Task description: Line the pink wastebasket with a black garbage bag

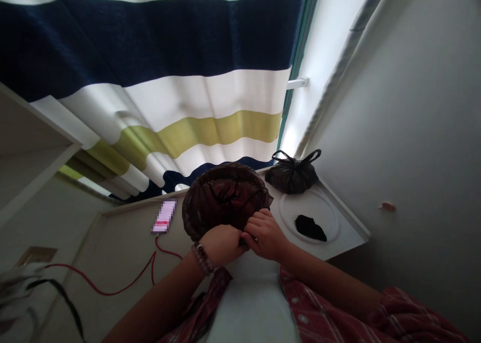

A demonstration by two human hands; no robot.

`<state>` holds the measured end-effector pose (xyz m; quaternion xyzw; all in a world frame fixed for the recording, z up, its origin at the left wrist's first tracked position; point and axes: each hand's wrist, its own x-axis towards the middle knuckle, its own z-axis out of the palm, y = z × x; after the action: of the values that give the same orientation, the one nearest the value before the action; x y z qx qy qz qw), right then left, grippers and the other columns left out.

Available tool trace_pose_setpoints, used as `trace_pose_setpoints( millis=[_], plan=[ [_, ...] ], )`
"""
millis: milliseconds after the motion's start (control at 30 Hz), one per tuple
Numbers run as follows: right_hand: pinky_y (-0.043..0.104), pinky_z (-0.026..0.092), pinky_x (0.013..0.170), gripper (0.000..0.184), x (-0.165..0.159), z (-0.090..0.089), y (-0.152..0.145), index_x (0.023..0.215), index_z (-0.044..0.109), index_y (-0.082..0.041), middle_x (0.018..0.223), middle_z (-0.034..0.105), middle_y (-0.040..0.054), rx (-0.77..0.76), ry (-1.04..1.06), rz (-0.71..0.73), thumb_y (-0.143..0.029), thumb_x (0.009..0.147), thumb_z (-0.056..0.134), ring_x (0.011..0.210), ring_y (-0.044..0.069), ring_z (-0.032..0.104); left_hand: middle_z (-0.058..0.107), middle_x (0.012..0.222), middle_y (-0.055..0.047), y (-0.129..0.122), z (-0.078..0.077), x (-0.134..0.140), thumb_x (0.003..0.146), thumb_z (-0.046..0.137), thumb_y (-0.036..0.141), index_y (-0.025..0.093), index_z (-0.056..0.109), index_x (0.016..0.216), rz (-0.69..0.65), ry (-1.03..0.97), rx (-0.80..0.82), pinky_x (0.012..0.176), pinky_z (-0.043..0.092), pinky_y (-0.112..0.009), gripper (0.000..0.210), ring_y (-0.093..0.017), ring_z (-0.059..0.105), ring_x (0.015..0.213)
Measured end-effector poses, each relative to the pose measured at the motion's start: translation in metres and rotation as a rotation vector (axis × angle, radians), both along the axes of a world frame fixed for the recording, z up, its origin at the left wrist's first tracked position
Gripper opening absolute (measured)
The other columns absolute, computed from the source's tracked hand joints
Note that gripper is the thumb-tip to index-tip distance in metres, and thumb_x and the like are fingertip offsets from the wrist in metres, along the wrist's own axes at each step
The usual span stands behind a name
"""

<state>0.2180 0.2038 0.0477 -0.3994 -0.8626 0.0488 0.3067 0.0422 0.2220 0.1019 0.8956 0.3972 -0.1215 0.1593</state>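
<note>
A round, reddish bin (240, 198) stands in front of me, lined with a thin dark garbage bag (193, 203) that is folded over its rim. My left hand (222, 245) is closed at the near edge of the bag, its fingertips mostly hidden. Right beside it, my right hand (265, 234) has its fingers curled in a pinch on the same edge. The two hands meet at the near right side of the rim. Between the fingertips only a small dark bit of the bag shows.
A tied black bag (292, 175) sits at the back right corner of the white tabletop (124, 233). Before it lies a pale round lid (334, 228) with a crumpled black piece (311, 228) on it. Left of the bin is a phone (164, 216) on a red cable (101, 292). A striped curtain (180, 37) hangs behind.
</note>
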Motion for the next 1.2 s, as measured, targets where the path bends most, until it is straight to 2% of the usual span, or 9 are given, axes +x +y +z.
trace_pose_setpoints(
  millis=[200,267,467,533,667,767,833,1000,1200],
  plan=[
    [0.038,0.033,0.082,0.025,0.021,0.037,0.023,0.077,0.061,-0.019,0.079,0.062,0.0060,-0.012,0.037,0.139,-0.033,0.094,0.049,0.081,0.020,0.052,0.073,0.087,-0.010,0.007,0.002,-0.025,0.084,0.057,0.054,0.022,0.074,0.102,-0.068,0.027,-0.104,0.070,0.049,-0.032,0.040,-0.026,0.069,0.080],
    [0.037,0.034,0.081,0.026,0.025,0.035,0.035,0.077,0.061,-0.019,0.078,0.062,0.0064,-0.045,-0.015,0.159,-0.032,0.095,0.047,0.080,0.020,0.053,0.073,0.087,-0.010,0.008,0.003,-0.033,0.082,0.059,0.053,0.023,0.074,0.105,-0.080,0.044,-0.119,0.068,0.049,-0.031,0.041,-0.026,0.069,0.080],
    [0.038,0.034,0.080,0.035,0.024,0.002,0.043,0.065,0.053,-0.019,0.067,0.057,0.0046,-0.022,-0.141,0.196,-0.032,0.096,0.042,0.071,0.018,0.049,0.074,0.089,-0.007,0.014,0.000,-0.056,0.079,0.063,0.056,0.029,0.073,0.109,-0.077,0.059,-0.129,0.066,0.047,-0.028,0.042,-0.024,0.068,0.080],
    [0.038,0.034,0.081,0.033,0.024,0.004,0.037,0.069,0.056,-0.019,0.070,0.058,0.0053,-0.026,-0.172,0.217,-0.035,0.095,0.044,0.074,0.019,0.050,0.074,0.090,-0.006,0.017,0.003,-0.067,0.077,0.066,0.057,0.030,0.072,0.109,-0.094,0.057,-0.125,0.067,0.046,-0.028,0.043,-0.024,0.068,0.080],
    [0.036,0.036,0.081,0.026,0.021,0.024,0.023,0.087,0.063,-0.018,0.081,0.063,0.0068,-0.117,-0.273,0.353,-0.041,0.092,0.052,0.081,0.020,0.055,0.074,0.091,-0.006,0.021,0.016,-0.084,0.070,0.072,0.054,0.029,0.074,0.106,-0.096,0.088,-0.099,0.072,0.046,-0.029,0.044,-0.024,0.067,0.083],
    [0.035,0.037,0.082,0.022,0.016,0.034,0.019,0.095,0.066,-0.018,0.084,0.066,0.0072,-0.173,-0.314,0.415,-0.037,0.091,0.055,0.084,0.020,0.058,0.073,0.095,-0.009,0.013,0.022,-0.076,0.068,0.069,0.066,0.023,0.072,0.110,-0.077,0.026,-0.080,0.077,0.047,-0.030,0.061,-0.025,0.067,0.087],
    [0.034,0.039,0.081,0.021,0.013,0.036,0.020,0.095,0.068,-0.018,0.084,0.067,0.0073,-0.196,-0.321,0.437,-0.035,0.091,0.057,0.084,0.020,0.060,0.072,0.098,-0.011,0.005,0.019,-0.060,0.072,0.060,0.072,0.020,0.070,0.113,-0.069,-0.030,-0.050,0.078,0.047,-0.031,0.067,-0.026,0.067,0.089],
    [0.029,0.041,0.071,0.018,0.015,0.037,0.033,0.094,0.073,-0.023,0.084,0.071,0.0048,-0.301,-0.337,0.485,-0.036,0.088,0.062,0.079,0.018,0.063,0.072,0.091,-0.010,-0.006,-0.001,-0.035,0.088,0.052,0.052,0.020,0.073,0.097,-0.111,-0.009,0.014,0.071,0.048,-0.032,0.040,-0.026,0.068,0.082],
    [0.026,0.039,0.066,0.020,0.025,0.038,0.048,0.100,0.074,-0.032,0.084,0.073,-0.0011,-0.377,-0.356,0.497,-0.036,0.081,0.071,0.076,0.017,0.064,0.073,0.098,-0.007,0.006,-0.005,-0.053,0.088,0.056,0.045,0.027,0.068,0.115,-0.192,-0.046,-0.068,0.074,0.047,-0.030,0.035,-0.025,0.068,0.086]
  ],
)
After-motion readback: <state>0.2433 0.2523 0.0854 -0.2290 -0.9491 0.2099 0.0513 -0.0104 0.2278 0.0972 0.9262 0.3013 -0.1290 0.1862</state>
